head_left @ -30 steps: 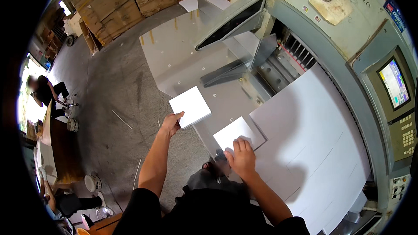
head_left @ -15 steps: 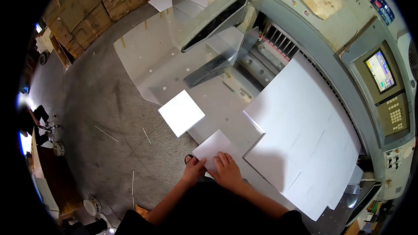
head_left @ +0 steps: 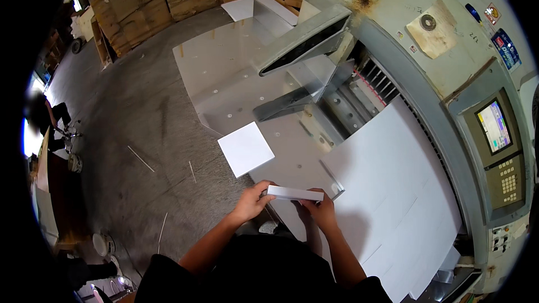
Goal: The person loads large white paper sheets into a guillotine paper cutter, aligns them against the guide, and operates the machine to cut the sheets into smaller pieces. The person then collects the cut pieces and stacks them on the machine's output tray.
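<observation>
Between my two hands I hold a small stack of white paper (head_left: 295, 193), tilted so that one long narrow edge faces up. My left hand (head_left: 250, 203) pinches its left end. My right hand (head_left: 322, 211) grips the right end, its fingers partly hidden beneath the stack. Just beyond, a square white paper stack (head_left: 246, 149) lies at the left edge of the grey metal table (head_left: 292, 147). To the right, wide rows of white paper (head_left: 401, 177) cover the table, with thin dark seams between the piles.
A large cutting machine with a slotted opening (head_left: 377, 81) stands behind the paper. Its control panel with a screen (head_left: 495, 127) is at the right. Cardboard boxes (head_left: 126, 5) are stacked at the back left. Thin strips (head_left: 140, 158) lie on the floor; another person (head_left: 53, 115) is at far left.
The small paper stack has turned from lying flat to showing its edge. My right hand has gone from its top to its right end. The whole view has shifted.
</observation>
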Demonstrator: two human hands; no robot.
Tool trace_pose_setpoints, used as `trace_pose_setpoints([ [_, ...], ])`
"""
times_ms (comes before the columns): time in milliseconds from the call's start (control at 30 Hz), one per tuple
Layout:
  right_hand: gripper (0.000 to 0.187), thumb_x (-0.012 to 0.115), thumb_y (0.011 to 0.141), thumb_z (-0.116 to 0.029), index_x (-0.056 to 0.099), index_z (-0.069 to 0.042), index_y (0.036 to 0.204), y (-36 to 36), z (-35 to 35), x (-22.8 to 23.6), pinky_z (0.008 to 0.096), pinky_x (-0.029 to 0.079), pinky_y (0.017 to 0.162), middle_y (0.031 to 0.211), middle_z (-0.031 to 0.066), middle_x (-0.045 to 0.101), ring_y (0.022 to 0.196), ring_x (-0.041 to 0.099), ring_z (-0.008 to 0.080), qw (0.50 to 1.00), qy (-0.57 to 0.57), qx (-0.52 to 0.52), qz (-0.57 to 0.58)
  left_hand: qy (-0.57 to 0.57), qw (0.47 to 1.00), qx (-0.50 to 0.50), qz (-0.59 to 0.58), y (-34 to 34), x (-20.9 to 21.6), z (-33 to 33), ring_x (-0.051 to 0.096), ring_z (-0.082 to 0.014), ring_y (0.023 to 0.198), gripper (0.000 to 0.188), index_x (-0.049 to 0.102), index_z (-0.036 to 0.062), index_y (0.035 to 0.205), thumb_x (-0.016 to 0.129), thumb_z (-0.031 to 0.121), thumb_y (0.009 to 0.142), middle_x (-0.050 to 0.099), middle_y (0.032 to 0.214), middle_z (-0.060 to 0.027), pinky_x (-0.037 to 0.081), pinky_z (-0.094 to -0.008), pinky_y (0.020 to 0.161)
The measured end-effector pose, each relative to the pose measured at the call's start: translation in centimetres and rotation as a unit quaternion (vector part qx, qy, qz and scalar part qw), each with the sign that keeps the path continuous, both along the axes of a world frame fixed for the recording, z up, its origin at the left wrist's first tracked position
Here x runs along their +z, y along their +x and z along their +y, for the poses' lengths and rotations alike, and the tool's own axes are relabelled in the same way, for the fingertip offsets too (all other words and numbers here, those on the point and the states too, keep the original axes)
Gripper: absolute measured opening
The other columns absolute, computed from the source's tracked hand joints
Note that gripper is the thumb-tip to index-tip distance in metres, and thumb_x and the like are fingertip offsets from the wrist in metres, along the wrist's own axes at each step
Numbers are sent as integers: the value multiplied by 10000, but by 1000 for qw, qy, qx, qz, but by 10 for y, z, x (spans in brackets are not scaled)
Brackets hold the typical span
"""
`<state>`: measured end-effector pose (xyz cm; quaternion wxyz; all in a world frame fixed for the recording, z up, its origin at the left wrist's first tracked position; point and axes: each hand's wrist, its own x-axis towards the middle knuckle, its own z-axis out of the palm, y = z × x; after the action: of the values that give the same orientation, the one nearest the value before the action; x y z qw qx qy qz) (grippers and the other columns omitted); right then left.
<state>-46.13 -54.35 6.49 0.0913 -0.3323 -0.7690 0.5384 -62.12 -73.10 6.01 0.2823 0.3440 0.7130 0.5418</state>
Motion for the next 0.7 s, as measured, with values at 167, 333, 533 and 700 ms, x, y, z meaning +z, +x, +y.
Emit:
trace_pose_setpoints([
  [167,404,747,799,-185,571,-22,1124,-1,-11,-20,358,516,710,985,125,657,797,642,268,986,157,-14,45,-37,996,13,77,16,2,10,611,-358,974,346,459,29,1199,609,127,902,609,1048,-190,489,-405,833],
  [333,372,743,798,-204,569,-20,1070,-4,-8,-19,392,508,718,927,138,640,825,624,302,991,130,11,34,-75,994,32,68,18,4,9,601,-422,967,335,449,8,1166,602,166,913,604,1059,-237,488,-456,818],
  [533,373,755,785,-251,598,-18,1031,-18,12,-2,393,502,700,841,134,636,782,615,293,975,209,82,4,-120,990,48,61,10,10,8,606,-417,966,308,472,-3,1144,600,162,918,614,1045,-246,494,-444,813],
  [700,405,755,770,-303,626,10,991,-98,34,25,359,493,697,817,142,654,758,627,260,985,25,166,30,47,975,153,-152,-37,1,-4,639,-229,957,387,490,-28,1185,675,122,880,658,1025,-152,509,-348,837],
])
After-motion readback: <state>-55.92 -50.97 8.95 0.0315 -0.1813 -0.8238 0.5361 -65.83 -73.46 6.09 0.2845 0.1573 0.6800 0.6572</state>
